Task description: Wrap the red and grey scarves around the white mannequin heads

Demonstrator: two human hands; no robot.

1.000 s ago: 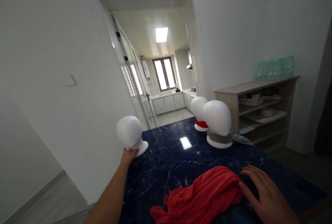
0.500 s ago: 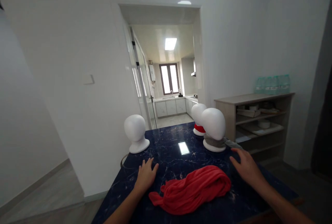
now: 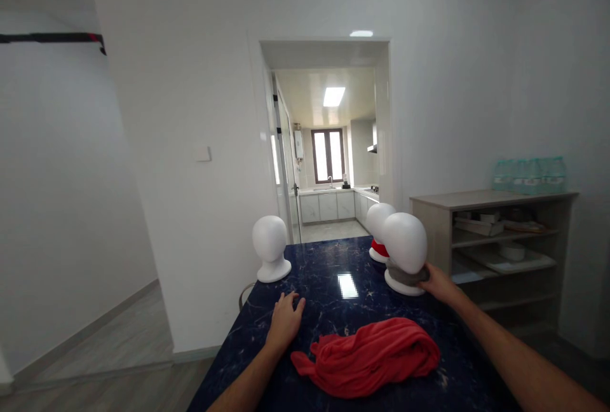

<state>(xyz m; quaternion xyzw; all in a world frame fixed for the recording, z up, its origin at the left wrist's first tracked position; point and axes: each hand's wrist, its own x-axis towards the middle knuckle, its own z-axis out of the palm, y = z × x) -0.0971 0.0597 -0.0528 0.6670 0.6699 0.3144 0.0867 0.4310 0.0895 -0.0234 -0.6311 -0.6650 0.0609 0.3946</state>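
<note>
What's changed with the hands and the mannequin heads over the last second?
The left hand let go of the bare mannequin head at the table's left edge and now lies flat on the table. The right hand left the red cloth and reached forward to the grey scarf around the near right-side mannequin head. The heads and red cloth stayed put.

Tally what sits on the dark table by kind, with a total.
White mannequin heads: 3 — bare, grey-scarfed, red-scarfed
Scarves: 3 — loose red scarf, grey scarf, red scarf
Total: 6
</note>
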